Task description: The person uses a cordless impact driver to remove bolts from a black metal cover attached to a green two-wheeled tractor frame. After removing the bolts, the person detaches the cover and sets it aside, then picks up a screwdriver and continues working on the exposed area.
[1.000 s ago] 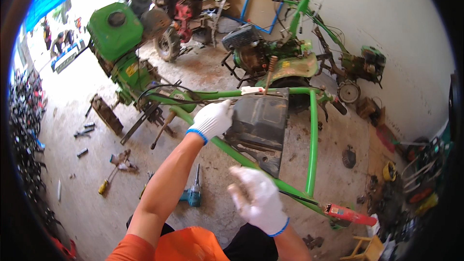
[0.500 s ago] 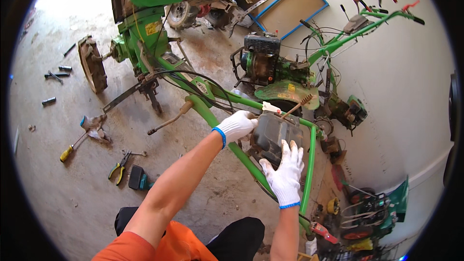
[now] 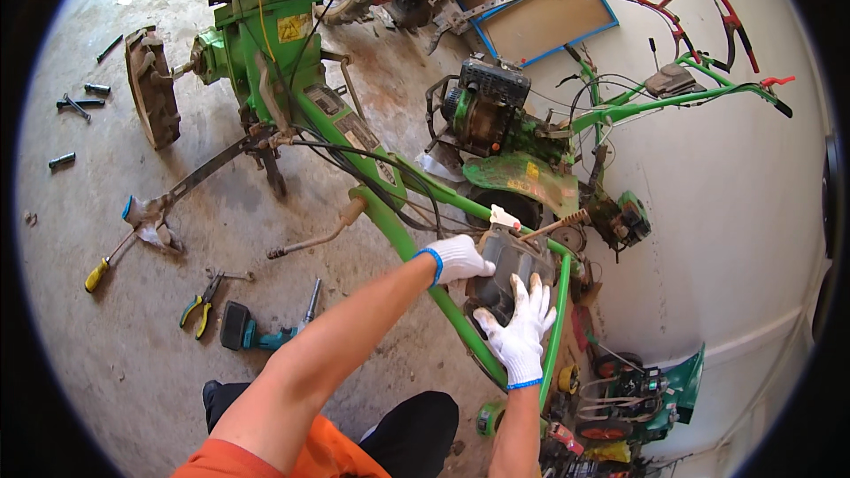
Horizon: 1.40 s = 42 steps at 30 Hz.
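A black plastic cover [image 3: 505, 257] lies between the green handlebar tubes [image 3: 558, 323] of a walking tiller. My left hand [image 3: 460, 258], in a white knit glove with a blue cuff, has its fingers curled at the cover's left edge; the fingertips are partly hidden. Flat over the near right part of the cover rests my right hand [image 3: 521, 323], gloved the same way, its fingers spread. A brown lever with a ribbed grip [image 3: 567, 221] sticks up beyond the cover, beside a small white and red part [image 3: 505, 217]. Black cables [image 3: 390, 158] run along the green frame.
On the floor to the left lie a cordless drill [image 3: 257, 334], pliers [image 3: 202, 304], a yellow-handled screwdriver [image 3: 97, 275] and several sockets. A second green tiller [image 3: 522, 179] stands beyond, with a blue-edged board [image 3: 549, 13] behind it. Another machine [image 3: 633, 398] sits by the right wall.
The cover now sits lower between the handlebar tubes, with both hands still on it. My view has shifted, showing more of the drill past my left forearm.
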{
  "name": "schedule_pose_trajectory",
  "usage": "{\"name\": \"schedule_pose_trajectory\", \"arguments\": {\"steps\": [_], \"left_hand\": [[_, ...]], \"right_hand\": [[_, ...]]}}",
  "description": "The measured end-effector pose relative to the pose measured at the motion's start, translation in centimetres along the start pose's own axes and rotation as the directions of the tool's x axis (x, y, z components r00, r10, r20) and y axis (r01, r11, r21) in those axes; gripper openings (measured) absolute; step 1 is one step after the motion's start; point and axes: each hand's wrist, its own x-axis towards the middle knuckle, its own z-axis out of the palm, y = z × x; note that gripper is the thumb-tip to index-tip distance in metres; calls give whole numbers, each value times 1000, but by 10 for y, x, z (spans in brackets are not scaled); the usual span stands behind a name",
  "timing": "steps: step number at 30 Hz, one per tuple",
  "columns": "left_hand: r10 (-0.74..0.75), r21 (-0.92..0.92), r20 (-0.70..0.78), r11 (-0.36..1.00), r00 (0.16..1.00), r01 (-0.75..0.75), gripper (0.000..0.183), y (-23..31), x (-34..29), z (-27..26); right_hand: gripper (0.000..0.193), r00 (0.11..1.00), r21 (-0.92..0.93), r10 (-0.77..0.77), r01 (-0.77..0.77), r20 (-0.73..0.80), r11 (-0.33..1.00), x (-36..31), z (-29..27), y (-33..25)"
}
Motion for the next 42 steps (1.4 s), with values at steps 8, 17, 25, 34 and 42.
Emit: {"name": "schedule_pose_trajectory", "arguments": {"steps": [8,17,25,34,42], "left_hand": [[-41,39,-145,998,989,47,77,-4,1,6],[-35,-65,-196,998,980,22,69,-9,2,9],[45,-127,-200,989,979,-72,57,-21,16,12],[65,-8,41,998,997,-65,31,-14,0,0],[171,108,150,976,974,-188,53,-18,-6,-1]], "right_hand": [[97,1000,-40,-8,8,7,999,2,-2,-3],[92,990,21,-95,97,-104,995,0,5,2],[102,978,59,-200,203,-59,977,0,-25,37],[112,992,236,-118,125,-41,964,-9,-6,59],[102,988,203,-113,133,-105,970,-14,-6,56]]}}
